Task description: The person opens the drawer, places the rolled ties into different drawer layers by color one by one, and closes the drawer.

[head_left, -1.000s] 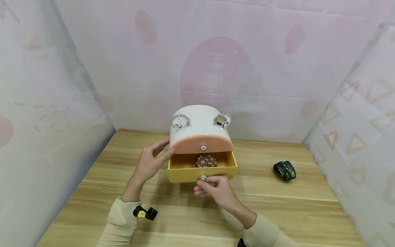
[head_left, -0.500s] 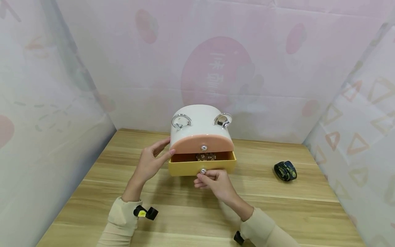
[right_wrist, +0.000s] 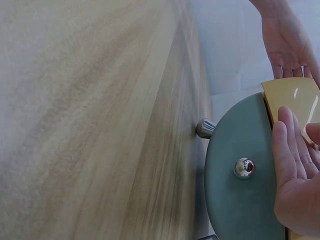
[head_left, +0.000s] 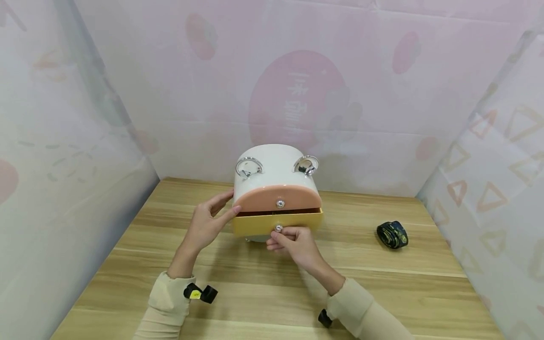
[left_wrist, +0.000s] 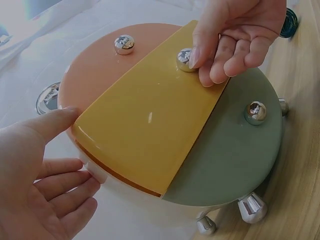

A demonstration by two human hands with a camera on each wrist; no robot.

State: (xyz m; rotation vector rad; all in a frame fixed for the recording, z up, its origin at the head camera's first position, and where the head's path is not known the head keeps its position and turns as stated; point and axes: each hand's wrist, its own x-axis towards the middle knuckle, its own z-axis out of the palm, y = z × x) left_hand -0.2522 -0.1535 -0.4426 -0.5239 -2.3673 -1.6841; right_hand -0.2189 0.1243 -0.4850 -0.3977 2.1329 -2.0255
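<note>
A small round-topped white storage box (head_left: 272, 160) with silver ring-shaped ears stands near the back of the table. Its front has an orange drawer (head_left: 259, 199), a yellow drawer (head_left: 255, 225) and a green drawer (left_wrist: 225, 150) at the bottom. Only the yellow one sticks out, by a narrow gap. My right hand (head_left: 302, 250) pinches its silver knob (head_left: 278, 228) between thumb and fingers. At the box's left side, my left hand (head_left: 206, 224) rests its thumb on the front edge, its other fingers extended along the side wall. The yellow drawer's inside is almost wholly hidden.
A rolled dark patterned strap (head_left: 392, 235) lies on the wooden table (head_left: 425, 283) to the right. Patterned cloth walls (head_left: 365, 156) close off the back and both sides. The box stands on silver feet (left_wrist: 252, 207).
My right hand has pushed the yellow drawer back into the box, so the brown flowered item inside is now out of sight. The left hand has stayed in place.
</note>
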